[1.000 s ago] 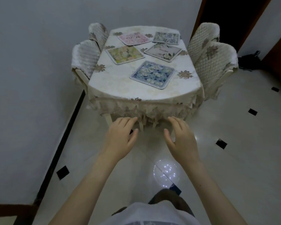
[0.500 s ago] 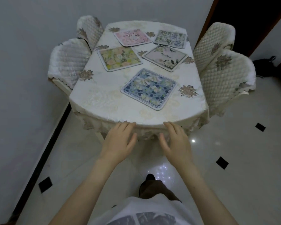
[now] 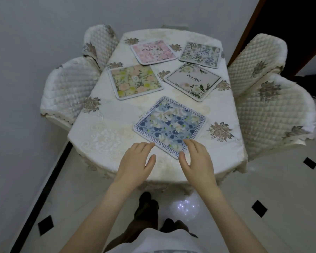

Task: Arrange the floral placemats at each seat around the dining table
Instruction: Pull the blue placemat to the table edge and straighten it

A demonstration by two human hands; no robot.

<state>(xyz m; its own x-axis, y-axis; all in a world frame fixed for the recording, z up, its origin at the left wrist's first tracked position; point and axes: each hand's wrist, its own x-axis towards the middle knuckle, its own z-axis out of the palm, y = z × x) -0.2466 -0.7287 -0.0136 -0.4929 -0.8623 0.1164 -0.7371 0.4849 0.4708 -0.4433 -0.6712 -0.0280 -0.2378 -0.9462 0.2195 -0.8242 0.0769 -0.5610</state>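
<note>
Person's standing at the near end of the dining table, both arms reaching fwd. Left hand is hovering palm down over the cloth just left of the blue placemat, fingers loosely spread, holding nothing. Right hand is likewise open & empty, thumb sitting at the blue mat's near corner, fingers lying over its near-right edge; can't tell if it's pressing on it.

That blue mat is lying turned like a diamond, w/ text running round its border: "WATER IN MY MEMORY" is readable on the far-right side, the rest only partly.

Further back, yellow-green placemat is lying toward the left side, and a grey placemat w/ script reading "Beautiful" is sitting to the right, also angled. Beyond those, pink placemat is resting far left and a pale green placemat marked "BEAUTIFUL" far right, its near edge touching or just overlapping the grey one.

Quilted chairs are flanking the table, two left, two right.
</note>
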